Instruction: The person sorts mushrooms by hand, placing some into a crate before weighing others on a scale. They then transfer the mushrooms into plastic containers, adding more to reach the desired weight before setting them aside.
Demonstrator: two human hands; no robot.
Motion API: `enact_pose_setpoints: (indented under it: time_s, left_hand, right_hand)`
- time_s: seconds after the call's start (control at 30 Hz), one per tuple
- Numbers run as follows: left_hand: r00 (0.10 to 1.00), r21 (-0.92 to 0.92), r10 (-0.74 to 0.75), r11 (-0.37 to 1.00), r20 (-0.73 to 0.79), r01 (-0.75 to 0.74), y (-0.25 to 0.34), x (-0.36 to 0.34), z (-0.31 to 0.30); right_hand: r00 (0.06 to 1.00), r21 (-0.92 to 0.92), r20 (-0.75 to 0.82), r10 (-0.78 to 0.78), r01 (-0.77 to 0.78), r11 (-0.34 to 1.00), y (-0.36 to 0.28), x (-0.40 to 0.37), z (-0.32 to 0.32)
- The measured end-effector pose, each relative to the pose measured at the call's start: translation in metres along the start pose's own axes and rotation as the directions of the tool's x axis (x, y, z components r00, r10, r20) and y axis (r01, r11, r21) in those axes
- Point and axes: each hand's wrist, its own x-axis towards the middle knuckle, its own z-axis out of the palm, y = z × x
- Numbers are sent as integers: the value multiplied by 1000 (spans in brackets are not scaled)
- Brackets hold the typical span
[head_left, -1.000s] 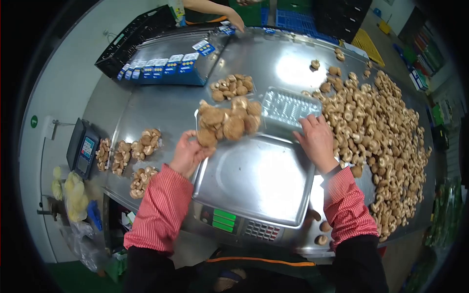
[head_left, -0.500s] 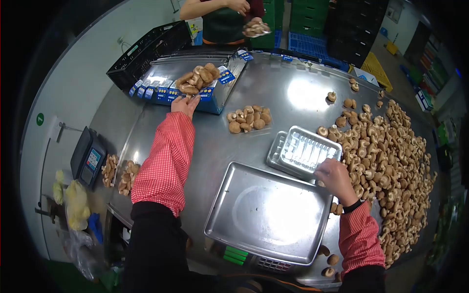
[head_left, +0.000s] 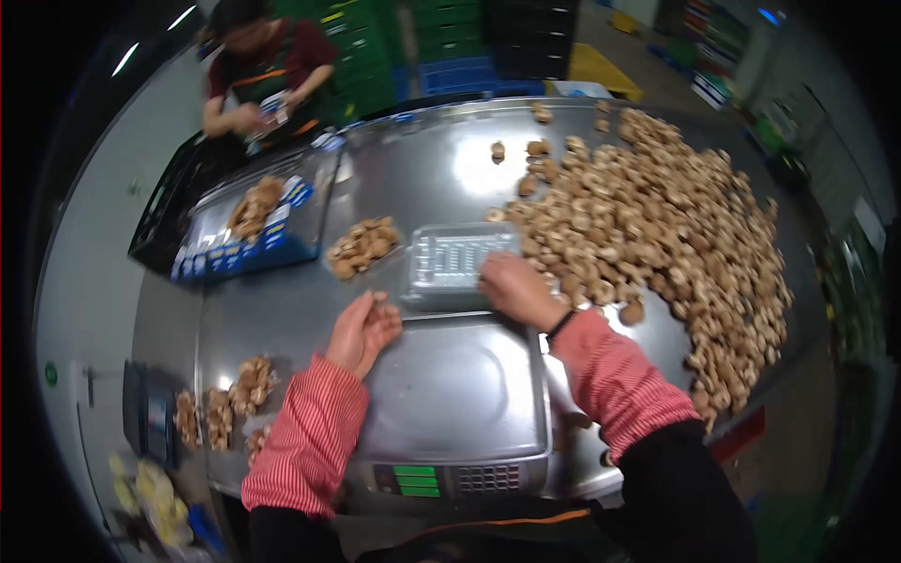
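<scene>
The fingers (head_left: 490,270) of the right hand (head_left: 514,289) lie on the near right edge of a clear plastic tray (head_left: 449,261); whether they close round its rim I cannot tell. The left hand (head_left: 361,328) is half curled and holds nothing; it rests at the far left corner of the steel scale pan (head_left: 450,399). The tray sits empty on the table (head_left: 422,174), just beyond the pan and touching the big pile of mushrooms (head_left: 657,206) on its right; a small heap of mushrooms (head_left: 361,246) lies just to its left. The tray looks thin, light and bendy, likely to slide on the steel and buckle if squeezed; the stiffer rim at a corner seems the best place to grip. Farther off stand a blue box (head_left: 235,255) and a co-worker (head_left: 267,80).
</scene>
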Motion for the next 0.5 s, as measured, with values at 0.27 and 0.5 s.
enact_pose_setpoints:
  time_s: [0.27,0.5]
  left_hand:
    - [998,136,-45,990,33,40,-30,-22,110]
    - [841,604,-437,778,319,175,-116,-13,220]
  right_hand:
    - [978,-5,-179,-108,108,994,-95,-94,-47]
    - [688,322,121,715,-709,628,-45,-207,-124]
